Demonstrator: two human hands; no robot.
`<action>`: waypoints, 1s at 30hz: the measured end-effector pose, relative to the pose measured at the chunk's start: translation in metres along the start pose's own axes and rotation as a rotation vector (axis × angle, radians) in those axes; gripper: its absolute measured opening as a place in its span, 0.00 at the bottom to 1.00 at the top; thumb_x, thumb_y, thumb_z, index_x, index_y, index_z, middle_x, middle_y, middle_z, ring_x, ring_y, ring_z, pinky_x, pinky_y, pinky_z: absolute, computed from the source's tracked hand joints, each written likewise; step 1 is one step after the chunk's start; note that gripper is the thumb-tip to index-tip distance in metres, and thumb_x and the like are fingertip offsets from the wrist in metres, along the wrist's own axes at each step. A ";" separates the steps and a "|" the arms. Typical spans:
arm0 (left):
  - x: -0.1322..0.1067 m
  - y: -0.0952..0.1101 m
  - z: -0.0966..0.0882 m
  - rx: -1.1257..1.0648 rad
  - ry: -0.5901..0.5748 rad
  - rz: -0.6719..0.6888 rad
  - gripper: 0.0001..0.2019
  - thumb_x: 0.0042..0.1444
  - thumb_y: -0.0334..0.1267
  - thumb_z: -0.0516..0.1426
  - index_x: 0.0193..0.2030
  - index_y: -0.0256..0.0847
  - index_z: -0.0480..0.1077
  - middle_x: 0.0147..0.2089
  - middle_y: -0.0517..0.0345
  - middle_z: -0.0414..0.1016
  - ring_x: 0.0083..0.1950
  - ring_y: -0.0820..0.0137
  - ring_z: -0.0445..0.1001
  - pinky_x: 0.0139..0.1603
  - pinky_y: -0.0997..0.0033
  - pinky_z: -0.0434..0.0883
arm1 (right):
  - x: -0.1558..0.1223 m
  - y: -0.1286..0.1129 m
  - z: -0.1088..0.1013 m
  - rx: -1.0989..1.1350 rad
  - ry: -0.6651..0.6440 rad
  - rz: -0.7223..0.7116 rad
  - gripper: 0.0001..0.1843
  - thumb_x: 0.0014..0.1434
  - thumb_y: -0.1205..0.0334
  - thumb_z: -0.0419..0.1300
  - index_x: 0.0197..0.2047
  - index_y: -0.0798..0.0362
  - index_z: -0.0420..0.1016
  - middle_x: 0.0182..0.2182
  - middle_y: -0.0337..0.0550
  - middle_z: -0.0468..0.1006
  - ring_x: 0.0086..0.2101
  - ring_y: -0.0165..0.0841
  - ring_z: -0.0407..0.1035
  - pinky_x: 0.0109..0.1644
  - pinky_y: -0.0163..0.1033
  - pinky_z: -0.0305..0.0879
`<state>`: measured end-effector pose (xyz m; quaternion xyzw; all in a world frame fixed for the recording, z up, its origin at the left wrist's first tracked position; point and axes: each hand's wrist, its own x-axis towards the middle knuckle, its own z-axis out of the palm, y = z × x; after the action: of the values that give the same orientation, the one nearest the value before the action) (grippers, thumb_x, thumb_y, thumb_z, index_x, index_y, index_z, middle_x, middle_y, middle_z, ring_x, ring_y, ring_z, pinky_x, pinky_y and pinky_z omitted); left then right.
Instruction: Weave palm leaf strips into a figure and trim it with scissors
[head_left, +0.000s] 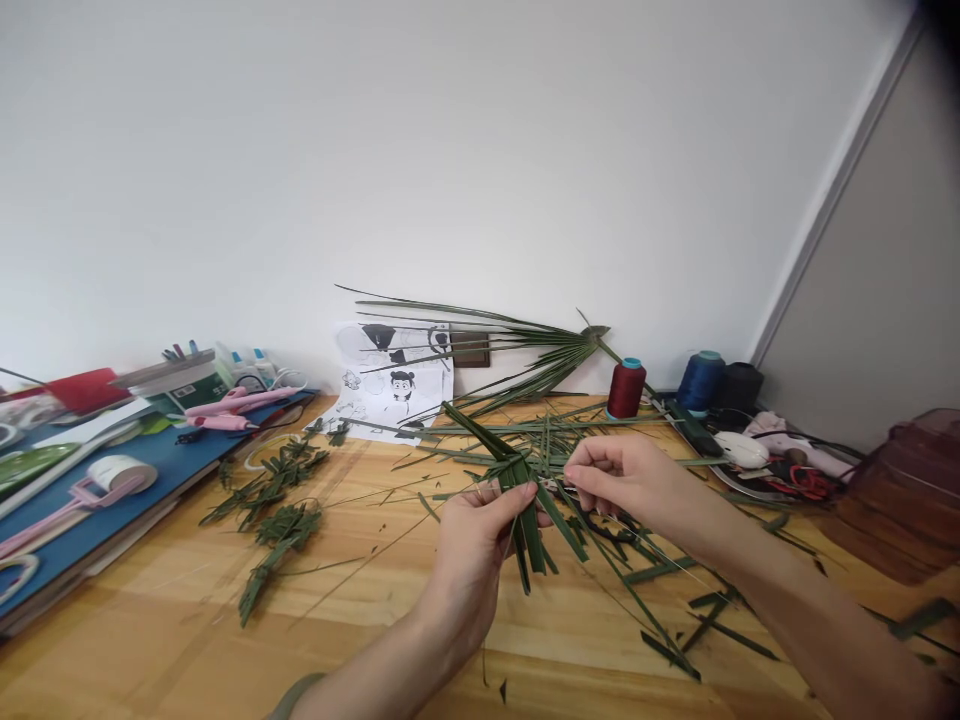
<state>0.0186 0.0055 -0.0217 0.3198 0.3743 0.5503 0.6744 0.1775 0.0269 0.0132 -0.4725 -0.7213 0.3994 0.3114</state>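
Note:
My left hand [476, 535] is closed around a bundle of folded green palm leaf strips [525, 500], held just above the wooden table [360, 610]. My right hand [626, 478] pinches a thin strip beside the bundle, fingers pressed together at the strips' right side. Loose strips fan out below and to the right of both hands. A whole palm frond [525, 350] lies at the back against the wall.
Woven leaf pieces [277, 500] lie left of centre. A blue board [112, 490] with pink tools and a tape roll is at far left. A maroon thread spool [626, 388], blue and black spools, a printed sheet [394, 385] and a brown container [911, 490] stand behind and right.

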 end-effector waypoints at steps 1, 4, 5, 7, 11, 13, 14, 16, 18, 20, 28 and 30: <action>-0.001 0.000 0.000 0.001 -0.008 -0.002 0.05 0.40 0.34 0.62 0.25 0.33 0.73 0.23 0.58 0.74 0.24 0.78 0.70 0.27 0.82 0.67 | -0.001 -0.001 0.002 -0.015 0.000 -0.010 0.10 0.53 0.59 0.52 0.25 0.55 0.66 0.19 0.37 0.69 0.21 0.26 0.62 0.23 0.31 0.57; -0.002 -0.001 0.001 0.015 -0.019 -0.005 0.06 0.41 0.34 0.61 0.27 0.33 0.74 0.24 0.56 0.74 0.25 0.77 0.70 0.27 0.82 0.67 | -0.002 -0.002 0.010 -0.026 0.004 -0.040 0.10 0.53 0.60 0.51 0.25 0.55 0.67 0.19 0.37 0.69 0.21 0.26 0.61 0.23 0.30 0.56; -0.002 -0.002 0.000 0.018 -0.018 -0.003 0.06 0.41 0.34 0.61 0.27 0.33 0.74 0.25 0.56 0.74 0.26 0.76 0.70 0.27 0.81 0.67 | -0.003 -0.003 0.012 -0.015 0.007 -0.045 0.09 0.53 0.61 0.51 0.25 0.55 0.67 0.19 0.37 0.69 0.20 0.25 0.61 0.23 0.30 0.55; -0.002 -0.003 -0.001 0.013 -0.017 0.007 0.07 0.41 0.35 0.61 0.29 0.34 0.74 0.26 0.55 0.75 0.28 0.74 0.71 0.29 0.79 0.67 | -0.002 -0.002 0.015 0.007 0.024 -0.045 0.10 0.53 0.60 0.52 0.26 0.55 0.68 0.19 0.37 0.69 0.21 0.26 0.61 0.23 0.30 0.55; -0.001 -0.002 -0.001 -0.012 -0.011 0.033 0.07 0.41 0.35 0.61 0.29 0.35 0.74 0.30 0.54 0.75 0.31 0.72 0.72 0.32 0.75 0.68 | 0.000 -0.002 0.015 0.018 0.040 -0.039 0.12 0.53 0.57 0.52 0.27 0.56 0.69 0.21 0.37 0.68 0.23 0.27 0.62 0.25 0.31 0.56; -0.002 -0.001 0.000 -0.009 -0.015 0.043 0.07 0.41 0.35 0.61 0.30 0.36 0.74 0.30 0.54 0.76 0.31 0.71 0.72 0.32 0.75 0.68 | 0.000 -0.003 0.014 0.019 0.045 -0.047 0.13 0.53 0.56 0.52 0.26 0.56 0.69 0.21 0.37 0.67 0.23 0.27 0.62 0.25 0.31 0.56; -0.002 -0.001 0.000 -0.003 -0.022 0.048 0.07 0.41 0.35 0.61 0.30 0.36 0.74 0.30 0.53 0.76 0.31 0.71 0.72 0.32 0.75 0.68 | 0.000 -0.004 0.014 0.018 0.049 -0.049 0.14 0.53 0.55 0.51 0.26 0.56 0.69 0.21 0.37 0.67 0.23 0.27 0.62 0.26 0.31 0.57; -0.003 0.000 0.002 0.015 -0.040 0.056 0.07 0.42 0.35 0.61 0.30 0.35 0.74 0.29 0.53 0.76 0.31 0.70 0.72 0.31 0.75 0.68 | -0.001 -0.005 0.013 0.002 0.054 -0.053 0.14 0.53 0.54 0.51 0.26 0.55 0.69 0.21 0.37 0.68 0.24 0.28 0.62 0.26 0.32 0.57; -0.004 0.000 0.003 0.026 -0.047 0.060 0.07 0.42 0.34 0.60 0.30 0.35 0.74 0.28 0.53 0.76 0.29 0.71 0.72 0.31 0.75 0.68 | -0.002 -0.007 0.013 -0.031 0.060 -0.063 0.14 0.54 0.54 0.51 0.25 0.55 0.68 0.20 0.36 0.67 0.24 0.28 0.61 0.27 0.31 0.56; -0.005 -0.001 0.003 0.030 -0.045 0.062 0.06 0.42 0.34 0.61 0.29 0.35 0.74 0.27 0.54 0.76 0.29 0.72 0.72 0.31 0.75 0.68 | -0.003 -0.008 0.013 -0.060 0.071 -0.076 0.13 0.54 0.56 0.51 0.24 0.54 0.68 0.20 0.35 0.66 0.23 0.26 0.60 0.25 0.31 0.54; -0.008 -0.001 0.002 0.039 -0.055 0.056 0.08 0.43 0.34 0.60 0.32 0.35 0.75 0.27 0.55 0.75 0.28 0.73 0.71 0.30 0.76 0.67 | -0.006 -0.009 0.015 -0.114 0.106 -0.082 0.09 0.54 0.60 0.51 0.26 0.52 0.68 0.19 0.33 0.66 0.20 0.25 0.58 0.22 0.30 0.51; -0.008 -0.002 0.002 0.036 -0.062 0.054 0.08 0.43 0.34 0.60 0.32 0.35 0.75 0.27 0.55 0.75 0.28 0.73 0.71 0.31 0.76 0.67 | -0.006 -0.009 0.015 -0.127 0.110 -0.088 0.09 0.54 0.60 0.51 0.26 0.52 0.69 0.19 0.33 0.67 0.21 0.25 0.58 0.22 0.30 0.52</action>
<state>0.0201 -0.0030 -0.0210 0.3588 0.3542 0.5515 0.6646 0.1631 0.0151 0.0130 -0.4803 -0.7470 0.3122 0.3373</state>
